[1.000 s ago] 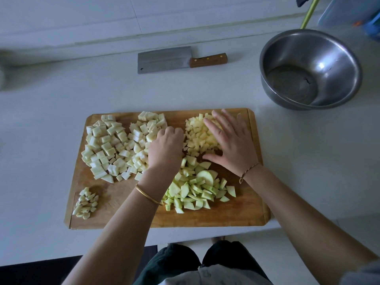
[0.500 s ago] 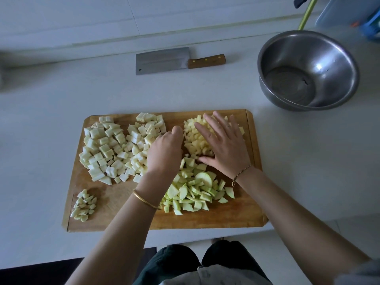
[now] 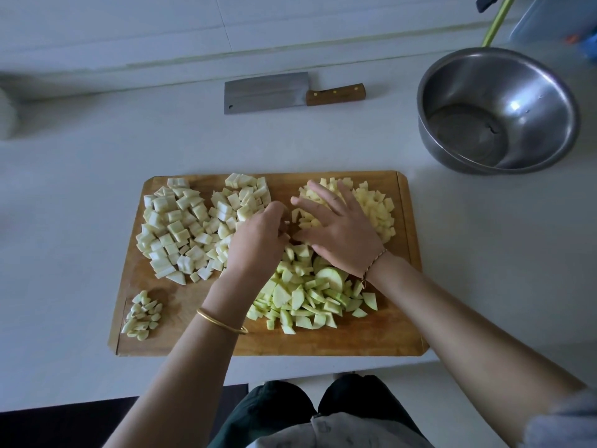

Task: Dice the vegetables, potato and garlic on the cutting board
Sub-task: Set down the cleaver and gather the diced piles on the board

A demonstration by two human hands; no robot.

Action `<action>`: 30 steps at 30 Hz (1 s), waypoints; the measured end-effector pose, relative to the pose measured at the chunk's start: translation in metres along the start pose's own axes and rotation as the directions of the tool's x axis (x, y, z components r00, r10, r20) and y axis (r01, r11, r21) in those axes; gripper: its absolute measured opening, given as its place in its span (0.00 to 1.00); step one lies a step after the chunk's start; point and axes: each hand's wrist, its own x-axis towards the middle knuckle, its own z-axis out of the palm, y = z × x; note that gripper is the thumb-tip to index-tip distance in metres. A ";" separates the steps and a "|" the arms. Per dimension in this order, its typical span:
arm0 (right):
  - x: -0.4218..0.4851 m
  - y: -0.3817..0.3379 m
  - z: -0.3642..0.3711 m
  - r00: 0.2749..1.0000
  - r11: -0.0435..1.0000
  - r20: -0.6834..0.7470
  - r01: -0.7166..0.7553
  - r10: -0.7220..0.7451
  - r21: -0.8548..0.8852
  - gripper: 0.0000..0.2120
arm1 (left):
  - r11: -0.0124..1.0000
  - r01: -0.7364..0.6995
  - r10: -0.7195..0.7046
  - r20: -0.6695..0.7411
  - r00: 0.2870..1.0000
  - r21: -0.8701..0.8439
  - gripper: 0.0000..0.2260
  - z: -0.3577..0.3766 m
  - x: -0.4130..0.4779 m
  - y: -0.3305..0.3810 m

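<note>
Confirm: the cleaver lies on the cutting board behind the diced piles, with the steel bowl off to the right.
Wrong: the head view shows the cleaver on the counter beyond the cutting board, not on it. The rest holds.

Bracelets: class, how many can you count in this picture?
2. A gold bangle on the left wrist; a thin cord bracelet on the right wrist, above the green pieces. No others show.

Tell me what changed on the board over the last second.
The right hand slid left across the potato dice, uncovering the pile's right side, and now nearly meets the left hand, which barely shifted, fingers curled. Nothing was clearly picked up or let go. The white cubes, green pieces, garlic, cleaver and bowl stayed put.
</note>
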 end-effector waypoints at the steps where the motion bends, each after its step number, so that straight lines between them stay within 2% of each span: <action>1: 0.001 -0.001 0.001 1.000 1.000 0.003 0.002 -0.002 0.005 0.04 | 0.999 -0.013 0.013 0.004 1.000 0.049 0.08 0.001 -0.001 0.001; 4: 0.001 0.000 -0.001 1.000 1.000 0.012 -0.011 0.011 0.015 0.03 | 0.991 -0.020 0.019 0.008 1.000 0.130 0.07 0.002 -0.003 0.004; 8: -0.004 0.005 0.000 0.998 0.998 -0.013 -0.060 0.060 0.014 0.03 | 0.992 0.008 -0.012 0.029 1.000 0.124 0.06 0.000 -0.003 0.005; 11: -0.007 0.007 0.003 0.996 0.996 -0.045 -0.085 0.083 -0.034 0.06 | 0.991 -0.022 0.029 -0.055 0.998 0.131 0.04 0.000 0.000 0.006; 14: -0.010 0.011 0.004 0.995 0.993 -0.059 -0.087 0.083 -0.079 0.08 | 0.971 -0.040 0.083 -0.174 0.981 0.235 0.05 0.002 0.010 0.007; 17: -0.012 0.015 0.002 0.992 0.990 -0.062 -0.114 0.109 -0.079 0.09 | 0.916 -0.028 0.104 -0.171 0.980 0.399 0.05 0.007 0.021 0.009; 19: -0.014 0.016 0.000 0.990 0.990 -0.061 -0.127 0.124 -0.059 0.11 | 0.870 -0.051 0.139 -0.145 0.980 0.490 0.12 0.009 0.025 0.008; 21: -0.015 0.016 -0.001 0.990 0.990 -0.058 -0.133 0.130 -0.046 0.13 | 0.843 -0.056 0.152 -0.137 0.979 0.535 0.14 0.010 0.027 0.004; 23: -0.016 0.016 -0.003 0.990 0.991 -0.044 -0.133 0.132 -0.033 0.13 | 0.833 -0.043 0.145 -0.143 0.979 0.551 0.12 0.009 0.027 0.003; 26: -0.020 0.017 -0.006 0.991 0.992 -0.032 -0.128 0.128 0.012 0.06 | 0.850 0.007 0.062 -0.113 0.992 0.527 0.05 0.010 0.028 0.008; 30: -0.025 0.017 -0.012 0.983 0.981 -0.054 -0.168 0.174 0.100 0.10 | 0.910 -0.058 0.112 -0.109 0.988 0.411 0.07 0.013 0.027 0.018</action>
